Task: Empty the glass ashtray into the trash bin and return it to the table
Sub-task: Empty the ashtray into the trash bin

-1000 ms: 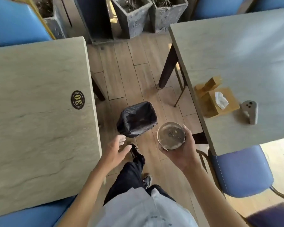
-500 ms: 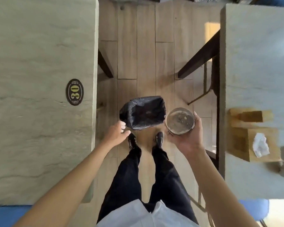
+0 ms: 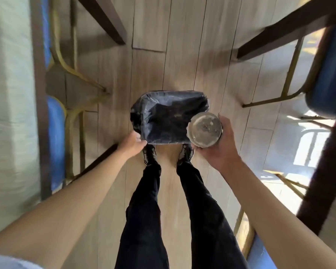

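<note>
A small trash bin (image 3: 169,117) lined with a black bag stands on the wooden floor just in front of my feet. My right hand (image 3: 219,146) holds the round glass ashtray (image 3: 205,129) upright over the bin's right near corner; grey ash lies inside it. My left hand (image 3: 133,145) touches the bin's near left corner, fingers curled against the bag's rim; whether it grips the rim is unclear.
A pale table edge (image 3: 10,105) runs down the left with blue chairs (image 3: 55,133) tucked under it. Dark table legs (image 3: 107,20) and a blue chair with a gold frame (image 3: 330,74) stand at the right. My legs in dark trousers (image 3: 147,200) stand between the tables.
The view has tilted down and closed in on the bin. My left hand has reached the bin's near left corner. The ashtray has moved over the bin's right corner.
</note>
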